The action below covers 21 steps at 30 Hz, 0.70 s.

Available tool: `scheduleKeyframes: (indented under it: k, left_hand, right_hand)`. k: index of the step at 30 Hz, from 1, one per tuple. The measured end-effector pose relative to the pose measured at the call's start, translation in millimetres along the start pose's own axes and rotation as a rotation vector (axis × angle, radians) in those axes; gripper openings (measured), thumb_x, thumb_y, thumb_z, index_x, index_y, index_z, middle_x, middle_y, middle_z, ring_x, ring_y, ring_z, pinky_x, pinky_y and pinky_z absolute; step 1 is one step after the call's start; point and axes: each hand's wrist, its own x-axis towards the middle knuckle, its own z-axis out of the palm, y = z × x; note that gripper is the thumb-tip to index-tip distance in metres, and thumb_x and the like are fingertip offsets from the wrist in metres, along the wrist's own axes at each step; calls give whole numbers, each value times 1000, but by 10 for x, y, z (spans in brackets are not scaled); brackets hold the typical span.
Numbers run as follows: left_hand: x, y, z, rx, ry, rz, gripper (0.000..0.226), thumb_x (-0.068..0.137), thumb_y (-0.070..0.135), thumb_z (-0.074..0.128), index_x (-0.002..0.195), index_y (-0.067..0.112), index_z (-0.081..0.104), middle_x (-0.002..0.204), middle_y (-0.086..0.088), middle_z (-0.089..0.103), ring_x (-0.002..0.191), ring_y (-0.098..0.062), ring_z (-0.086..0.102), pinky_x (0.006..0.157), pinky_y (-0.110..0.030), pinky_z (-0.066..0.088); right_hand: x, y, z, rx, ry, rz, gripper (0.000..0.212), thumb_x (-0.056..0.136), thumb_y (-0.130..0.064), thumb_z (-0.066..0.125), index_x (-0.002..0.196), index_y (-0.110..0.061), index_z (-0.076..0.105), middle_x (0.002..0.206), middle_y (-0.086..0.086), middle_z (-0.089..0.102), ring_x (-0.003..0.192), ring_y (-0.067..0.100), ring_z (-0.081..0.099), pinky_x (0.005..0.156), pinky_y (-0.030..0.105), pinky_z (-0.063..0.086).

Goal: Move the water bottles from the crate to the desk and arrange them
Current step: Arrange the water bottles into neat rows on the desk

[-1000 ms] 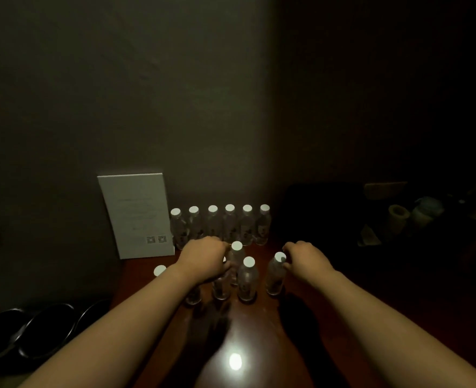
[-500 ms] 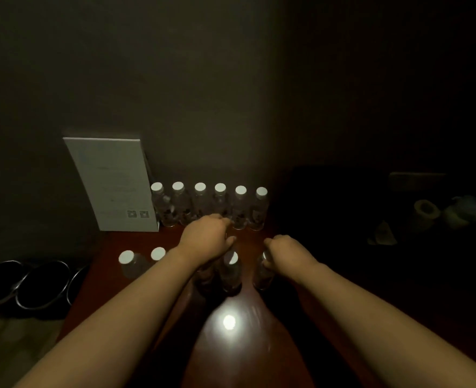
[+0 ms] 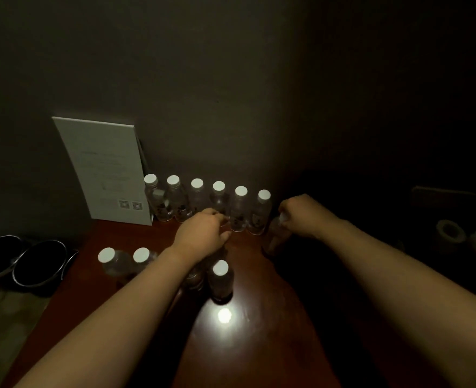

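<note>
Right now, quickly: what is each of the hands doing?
Left hand: curled shut above the desk; what it holds, if anything, cannot be told.
Right hand: closed on the top of a water bottle.

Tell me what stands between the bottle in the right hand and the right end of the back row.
Nothing visible does. The right hand holds a bottle just right of the back row's last bottle, with bare desk between them.
</note>
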Motion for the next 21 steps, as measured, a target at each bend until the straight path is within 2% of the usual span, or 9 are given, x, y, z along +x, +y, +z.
scheduleKeyframes:
  k: [6, 13, 21]
  left_hand:
    - [29, -79, 105, -25, -6, -53, 45, 91, 46, 59, 131, 24, 59, 134, 1, 55, 119, -20, 57, 92, -37, 52]
    - [43, -126, 172, -69, -1, -73, 45, 89, 45, 62, 130, 27, 58, 134, 1, 57, 121, -21, 55, 94, -34, 50]
    - [37, -113, 118, -96, -1, -50, 44, 90, 45, 61, 130, 27, 59, 133, 1, 58, 121, -19, 55, 96, -33, 48]
  right_hand:
    - [301, 186, -47, 32, 21, 30, 21, 84, -23, 61, 99, -13, 71, 100, 10, 68, 90, 26, 65, 68, 26, 43]
    - [505, 184, -49, 7, 12, 47, 19, 85, -18, 62, 98, -8, 71, 100, 13, 67, 91, 29, 66, 70, 28, 47]
    - [568, 164, -77, 16, 11, 99, 11, 82, -18, 66, 86, -8, 68, 96, 14, 67, 90, 31, 66, 71, 28, 48]
